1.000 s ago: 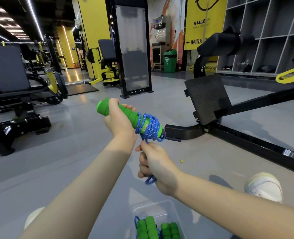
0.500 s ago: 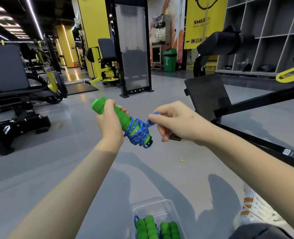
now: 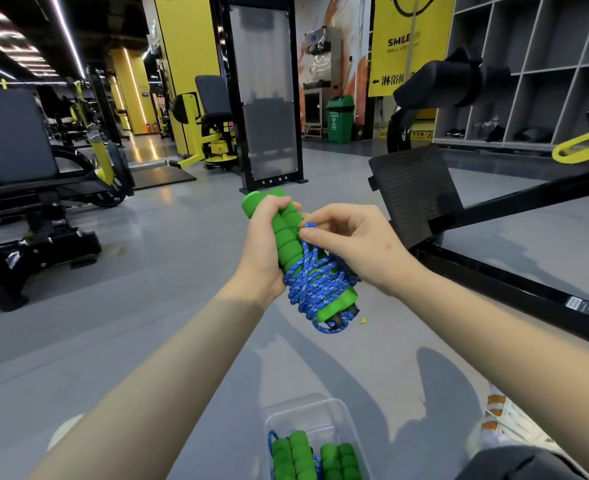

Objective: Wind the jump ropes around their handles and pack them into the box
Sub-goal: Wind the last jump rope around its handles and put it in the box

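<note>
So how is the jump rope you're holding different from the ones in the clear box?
The green-handled jump rope with blue cord is held up in the air, gripped by the left hand while the right hand pinches its cord end. The bundles in the clear plastic box rest on the floor, untouched. Both have green foam handles and blue cord.

My arms are bare, no sleeves, no watch or rings on my left hand [image 3: 263, 247] or right hand [image 3: 359, 247]. I wear a white shoe [image 3: 514, 434] with orange trim (laces, perhaps) and dark grey trousers [image 3: 514, 465].
</note>
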Demonstrator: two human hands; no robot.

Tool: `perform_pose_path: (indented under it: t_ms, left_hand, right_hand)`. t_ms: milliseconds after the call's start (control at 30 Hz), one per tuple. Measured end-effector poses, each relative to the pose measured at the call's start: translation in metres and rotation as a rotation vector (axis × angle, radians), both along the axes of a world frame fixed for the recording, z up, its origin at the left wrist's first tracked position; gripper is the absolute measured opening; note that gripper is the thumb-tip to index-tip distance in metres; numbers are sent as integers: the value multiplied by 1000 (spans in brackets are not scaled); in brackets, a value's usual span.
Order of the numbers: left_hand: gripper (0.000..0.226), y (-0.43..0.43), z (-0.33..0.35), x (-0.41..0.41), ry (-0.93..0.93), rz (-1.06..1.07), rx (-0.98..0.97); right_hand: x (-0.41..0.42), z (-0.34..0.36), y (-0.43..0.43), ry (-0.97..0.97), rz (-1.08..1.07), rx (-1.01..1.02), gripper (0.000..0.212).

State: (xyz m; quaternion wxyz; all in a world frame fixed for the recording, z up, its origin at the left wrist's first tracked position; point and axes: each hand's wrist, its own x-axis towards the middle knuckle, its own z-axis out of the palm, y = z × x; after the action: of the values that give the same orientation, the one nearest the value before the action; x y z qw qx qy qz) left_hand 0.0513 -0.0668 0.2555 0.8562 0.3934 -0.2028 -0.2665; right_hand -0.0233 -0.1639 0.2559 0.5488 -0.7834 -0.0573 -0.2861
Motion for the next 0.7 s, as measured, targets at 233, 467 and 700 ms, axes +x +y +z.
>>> perform_pose_path:
  t_ms: [233, 467, 700]
  left_hand:
    - [21, -2, -4, -1, 99, 19, -12]
    - [19, 2, -7, 8, 159, 69, -48]
    - [20, 2, -10, 9, 209, 111, -49]
  right_hand:
    - [4, -11, 0, -95, -124, -185, 4]
    - [-5, -6, -8, -17, -30, -449, 28]
    - [-9, 8, -18, 292, 151, -528, 37]
